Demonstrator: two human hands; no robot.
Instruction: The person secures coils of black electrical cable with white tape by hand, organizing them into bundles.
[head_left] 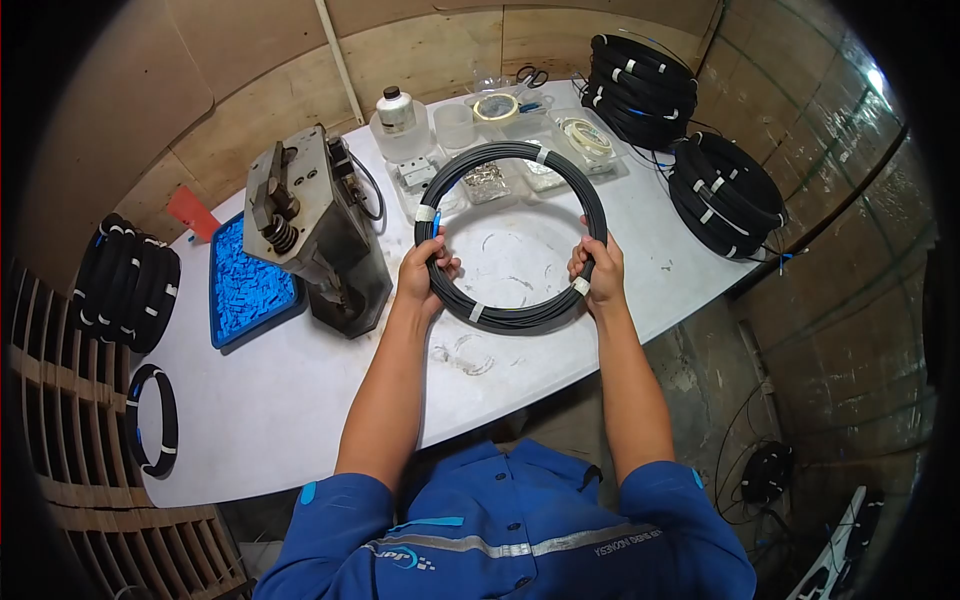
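Note:
A coil of black cable [520,320], bound with several white tape bands, is held up over the white table [640,275]. My left hand [428,270] grips its left side, fingers wrapped round the bundle. On the opposite side my right hand [598,265] is closed round the coil, just above a white band. A small blue piece [437,222] shows on the coil above my left hand. Through the ring, the marked tabletop is visible.
A metal press [320,230] stands left, beside a tray of blue pieces [240,285]. Stacked black coils [725,195] sit at the right, more coils [128,285] at the left. Behind are a bottle [396,110], tape rolls [585,140] and scissors [532,76].

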